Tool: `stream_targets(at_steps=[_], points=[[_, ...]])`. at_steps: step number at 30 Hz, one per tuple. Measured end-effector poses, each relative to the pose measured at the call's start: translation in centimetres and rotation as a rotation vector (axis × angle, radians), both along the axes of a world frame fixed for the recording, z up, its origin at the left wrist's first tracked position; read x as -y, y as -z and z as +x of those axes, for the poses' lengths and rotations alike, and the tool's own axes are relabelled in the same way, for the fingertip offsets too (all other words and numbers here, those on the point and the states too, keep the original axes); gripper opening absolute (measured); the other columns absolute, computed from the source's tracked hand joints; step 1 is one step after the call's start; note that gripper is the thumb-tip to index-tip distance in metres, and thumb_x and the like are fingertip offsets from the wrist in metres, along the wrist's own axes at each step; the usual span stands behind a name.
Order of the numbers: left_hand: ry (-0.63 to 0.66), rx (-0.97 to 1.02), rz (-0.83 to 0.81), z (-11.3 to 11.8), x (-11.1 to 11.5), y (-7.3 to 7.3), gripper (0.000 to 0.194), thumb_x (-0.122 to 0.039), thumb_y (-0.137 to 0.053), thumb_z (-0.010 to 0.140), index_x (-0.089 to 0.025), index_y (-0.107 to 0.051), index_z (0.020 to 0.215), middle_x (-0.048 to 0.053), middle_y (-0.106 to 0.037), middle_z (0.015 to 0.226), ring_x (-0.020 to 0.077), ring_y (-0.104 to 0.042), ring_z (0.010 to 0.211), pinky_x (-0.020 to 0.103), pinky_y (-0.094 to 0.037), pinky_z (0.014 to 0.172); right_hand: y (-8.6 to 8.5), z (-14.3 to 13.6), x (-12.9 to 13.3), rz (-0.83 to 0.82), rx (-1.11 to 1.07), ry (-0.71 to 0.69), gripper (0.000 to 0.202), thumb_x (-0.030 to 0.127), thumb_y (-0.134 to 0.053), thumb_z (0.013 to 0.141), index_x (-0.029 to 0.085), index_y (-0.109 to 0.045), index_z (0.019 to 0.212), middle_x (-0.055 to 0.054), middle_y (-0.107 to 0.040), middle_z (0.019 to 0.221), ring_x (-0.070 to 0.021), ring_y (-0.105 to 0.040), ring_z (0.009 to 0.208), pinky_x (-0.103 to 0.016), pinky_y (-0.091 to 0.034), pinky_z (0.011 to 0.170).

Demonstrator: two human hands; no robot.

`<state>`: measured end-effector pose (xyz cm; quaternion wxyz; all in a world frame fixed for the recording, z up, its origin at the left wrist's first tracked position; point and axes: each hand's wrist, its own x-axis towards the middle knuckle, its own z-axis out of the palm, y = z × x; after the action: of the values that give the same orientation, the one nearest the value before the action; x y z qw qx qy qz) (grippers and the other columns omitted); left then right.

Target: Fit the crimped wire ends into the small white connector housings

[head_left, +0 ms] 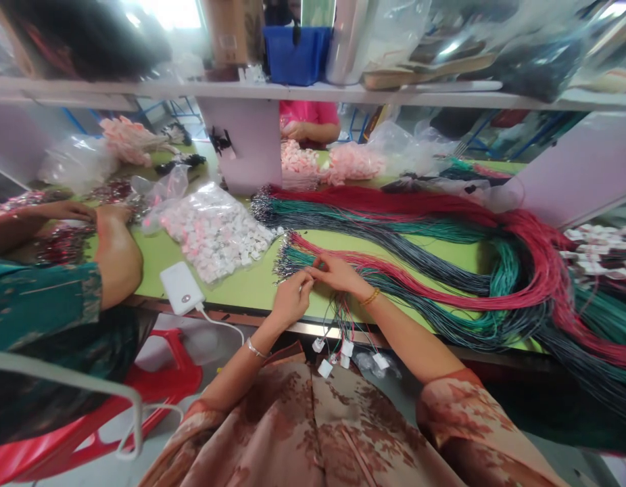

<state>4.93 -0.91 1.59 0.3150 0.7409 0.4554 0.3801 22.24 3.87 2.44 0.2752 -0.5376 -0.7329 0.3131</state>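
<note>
My left hand and my right hand meet at the table's front edge, fingertips pinched close together. What lies between the fingers is too small to make out. Just behind them, a bundle of red, green and black wires stretches across the table, its metal-tipped ends beside my fingers. Below my right hand, several thin wires hang over the edge with white connectors on them. Left of my hands lies a clear plastic bag of small white connector housings.
A white power bank with a cable rests near the front edge. A larger wire bundle lies farther back. On the left sits a co-worker, an arm on the table. A shelf carrying a blue bin crosses above.
</note>
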Motion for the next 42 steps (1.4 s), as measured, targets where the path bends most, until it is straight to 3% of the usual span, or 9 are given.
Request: stream_targets(at_steps=[5,11,15,19,24,29,35,38,42], points=[[-0.028,-0.203,0.037,0.4,0.6,0.6,0.013,-0.02,-0.045,0.088,-0.02,-0.056,0.082,0.005,-0.065,0.083,0.0176,-0.058,0.078,0.028,-0.04,0.074,0.7,-1.6,-0.6,-0.18,-0.272,0.066,0.029,0.035,-0.068,0.069,0.017,-0.059,0.091,0.005,-0.057,0.059,-0.0097,-0.046,0.05,-0.022,-0.034,0.051],[-0.196,-0.202,-0.166,0.6,0.2,0.6,0.007,-0.018,-0.049,0.083,-0.021,-0.054,0.078,0.001,-0.061,0.072,0.0159,-0.055,0.068,0.026,-0.039,0.067,-0.2,-2.6,1.6,-0.046,-0.559,0.153,0.039,0.037,-0.068,0.071,0.021,-0.049,0.101,0.008,-0.05,0.058,-0.0103,-0.047,0.051,-0.022,-0.036,0.052],[-0.205,-0.135,-0.188,0.8,-0.1,1.2,0.008,-0.016,-0.049,0.079,-0.02,-0.051,0.072,-0.001,-0.056,0.067,0.0142,-0.051,0.065,0.025,-0.038,0.065,0.0,-2.1,2.1,0.008,-0.454,0.141,0.042,0.037,-0.066,0.074,0.021,-0.048,0.109,0.009,-0.048,0.061,-0.0104,-0.045,0.053,-0.023,-0.035,0.054],[-0.158,-0.009,-0.161,0.8,0.2,2.3,0.01,-0.018,-0.048,0.08,-0.02,-0.047,0.07,-0.002,-0.056,0.066,0.0131,-0.053,0.065,0.025,-0.041,0.066,-0.1,-0.8,1.5,-0.028,-0.216,0.147,0.036,0.04,-0.065,0.073,0.019,-0.055,0.101,0.007,-0.049,0.06,-0.0108,-0.045,0.053,-0.023,-0.032,0.054],[-0.165,0.039,0.082,0.5,0.5,2.9,0.01,-0.02,-0.047,0.083,-0.02,-0.048,0.073,0.004,-0.064,0.086,0.0138,-0.056,0.074,0.026,-0.043,0.071,-1.1,0.1,1.5,0.128,0.054,0.189,0.032,0.042,-0.063,0.077,0.019,-0.06,0.098,0.002,-0.058,0.069,-0.0135,-0.05,0.062,-0.025,-0.032,0.058],[-0.108,-0.123,0.278,0.2,0.3,2.6,0.008,-0.018,-0.047,0.083,-0.02,-0.052,0.078,0.007,-0.064,0.086,0.0159,-0.057,0.075,0.028,-0.041,0.071,-0.8,0.0,1.4,0.008,-0.301,0.083,0.035,0.037,-0.063,0.075,0.019,-0.055,0.105,0.001,-0.061,0.076,-0.0135,-0.053,0.065,-0.026,-0.04,0.061],[-0.197,-0.039,0.041,0.5,-0.3,2.0,0.013,-0.019,-0.049,0.079,-0.021,-0.045,0.067,-0.002,-0.051,0.063,0.0126,-0.047,0.059,0.024,-0.036,0.06,-0.9,-0.7,2.0,0.0,-0.734,0.052,0.047,0.027,-0.07,0.066,0.021,-0.051,0.109,0.004,-0.057,0.075,-0.0124,-0.054,0.067,-0.026,-0.043,0.064],[-0.195,-0.009,-0.025,0.3,-0.7,1.6,0.013,-0.018,-0.05,0.077,-0.021,-0.044,0.067,-0.003,-0.051,0.062,0.0122,-0.047,0.059,0.024,-0.036,0.059,-1.3,-1.2,3.1,-0.081,-0.822,-0.02,0.042,0.027,-0.072,0.068,0.021,-0.053,0.104,0.005,-0.054,0.07,-0.0119,-0.053,0.064,-0.025,-0.041,0.062],[-0.167,-0.036,0.098,-0.2,-0.9,1.1,0.011,-0.016,-0.048,0.079,-0.021,-0.045,0.069,0.0,-0.054,0.067,0.0137,-0.05,0.065,0.026,-0.039,0.065,-1.1,-1.8,4.8,-0.163,-0.814,0.061,0.029,0.041,-0.067,0.078,0.021,-0.052,0.091,0.005,-0.053,0.061,-0.0118,-0.051,0.059,-0.026,-0.04,0.061]])
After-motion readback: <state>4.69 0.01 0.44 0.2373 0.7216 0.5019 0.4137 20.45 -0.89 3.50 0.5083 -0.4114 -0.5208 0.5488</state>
